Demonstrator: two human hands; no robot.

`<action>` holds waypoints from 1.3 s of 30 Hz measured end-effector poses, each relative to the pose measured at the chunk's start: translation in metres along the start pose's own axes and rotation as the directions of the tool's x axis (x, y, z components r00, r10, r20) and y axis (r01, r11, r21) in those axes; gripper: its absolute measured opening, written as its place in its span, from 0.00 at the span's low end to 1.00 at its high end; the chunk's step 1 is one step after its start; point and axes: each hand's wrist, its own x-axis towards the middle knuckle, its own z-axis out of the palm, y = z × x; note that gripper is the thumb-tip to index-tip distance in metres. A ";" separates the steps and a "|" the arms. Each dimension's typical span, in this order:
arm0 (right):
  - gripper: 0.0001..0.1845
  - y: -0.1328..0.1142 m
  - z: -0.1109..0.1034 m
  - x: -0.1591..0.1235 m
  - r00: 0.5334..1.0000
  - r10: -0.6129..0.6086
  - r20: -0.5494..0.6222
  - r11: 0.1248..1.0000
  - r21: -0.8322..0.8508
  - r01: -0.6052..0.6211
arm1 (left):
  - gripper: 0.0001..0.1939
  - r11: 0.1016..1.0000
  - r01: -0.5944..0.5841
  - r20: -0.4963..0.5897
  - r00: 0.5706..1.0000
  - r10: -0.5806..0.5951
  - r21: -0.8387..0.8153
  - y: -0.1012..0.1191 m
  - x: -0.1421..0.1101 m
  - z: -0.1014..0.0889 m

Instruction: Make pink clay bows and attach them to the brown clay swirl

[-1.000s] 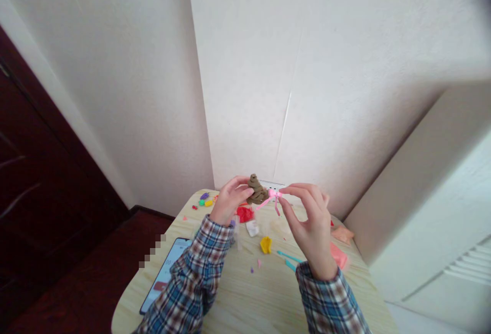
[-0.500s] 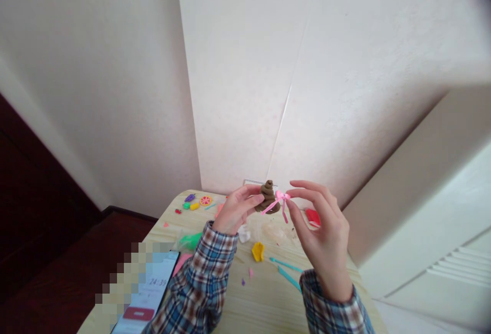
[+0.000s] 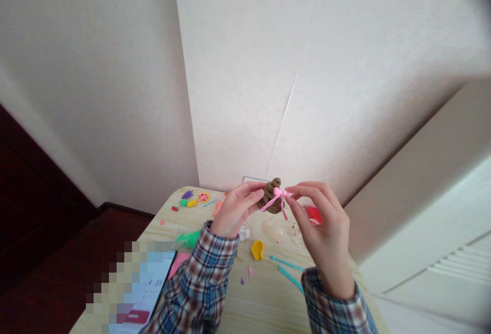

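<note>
A brown coiled clay swirl (image 3: 271,202) with a pointed top is held above the table between the thumb and fingers of my left hand (image 3: 238,208). It tilts a little to the right. On its right side sits a pink bow (image 3: 282,194) with two hanging tails, pinched by the thumb and index finger of my right hand (image 3: 322,231). The bow overlaps the swirl in this view; whether it is stuck on I cannot tell.
On the wooden table (image 3: 257,308) lie a yellow clay piece (image 3: 258,250), blue modelling tools (image 3: 289,276), a green clay bag (image 3: 187,240), a red packet (image 3: 313,215) and several small clay fruits (image 3: 203,198). A phone (image 3: 148,290) lies front left. Walls (image 3: 245,68) rise behind.
The bow has come closer against the brown swirl. The swirl has turned and now leans right, and my two hands are slightly nearer each other.
</note>
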 end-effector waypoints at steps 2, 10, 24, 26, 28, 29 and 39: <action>0.04 -0.001 0.000 -0.001 1.000 0.004 -0.009 1.000 0.002 -0.004 | 0.15 1.000 0.014 0.003 1.000 -0.014 -0.001 0.000 -0.001 0.002; 0.06 -0.006 -0.002 0.001 0.998 -0.049 -0.028 0.999 -0.006 0.049 | 0.14 0.998 0.063 -0.031 0.998 -0.062 0.006 0.004 -0.005 0.013; 0.05 -0.006 -0.004 0.002 0.996 -0.075 -0.048 0.996 -0.057 0.073 | 0.13 0.999 0.043 0.008 0.999 -0.043 -0.008 0.002 -0.006 0.012; 0.06 -0.006 -0.004 0.002 0.996 -0.080 -0.046 0.995 -0.069 0.077 | 0.15 0.999 0.047 0.003 0.999 -0.047 -0.003 0.003 -0.006 0.012; 0.06 -0.007 -0.004 0.002 0.996 -0.080 -0.040 0.994 -0.076 0.077 | 0.15 0.999 0.047 -0.005 0.999 -0.047 0.008 0.003 -0.007 0.012; 0.06 -0.007 -0.004 0.002 0.996 -0.079 -0.035 0.994 -0.078 0.076 | 0.15 0.999 0.047 -0.006 0.999 -0.046 0.013 0.003 -0.007 0.013; 0.06 -0.006 -0.004 0.002 0.994 -0.095 -0.048 0.990 -0.106 0.089 | 0.13 0.999 0.041 -0.016 0.999 -0.041 0.018 0.005 -0.008 0.015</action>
